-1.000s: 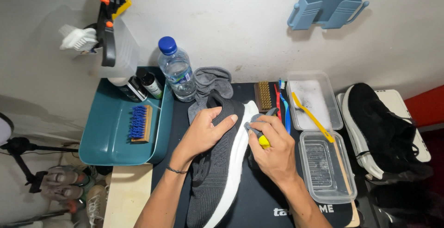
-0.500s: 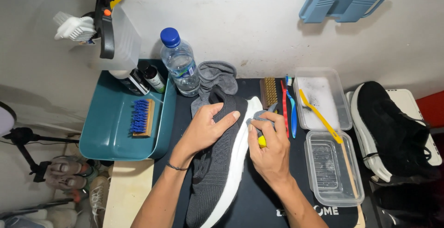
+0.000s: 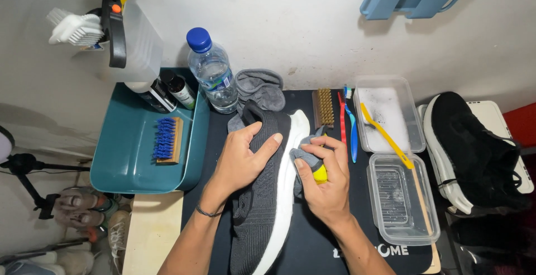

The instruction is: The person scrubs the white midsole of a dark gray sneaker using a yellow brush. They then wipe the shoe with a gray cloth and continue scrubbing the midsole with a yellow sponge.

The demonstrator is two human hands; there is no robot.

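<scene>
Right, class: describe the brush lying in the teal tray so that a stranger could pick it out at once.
Start at the big teal tray left of the black mat. On its floor, below the small dark bottles, lies the brush. Its bright blue bristles on a pale wooden block set it apart from the tan-bristled brush on the mat.

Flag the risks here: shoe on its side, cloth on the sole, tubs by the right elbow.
1. The right hand rubs a grey cloth on the white sole; the shoe, pinned only by the left hand, might slip.
2. The soapy tub close by could get knocked.
</scene>
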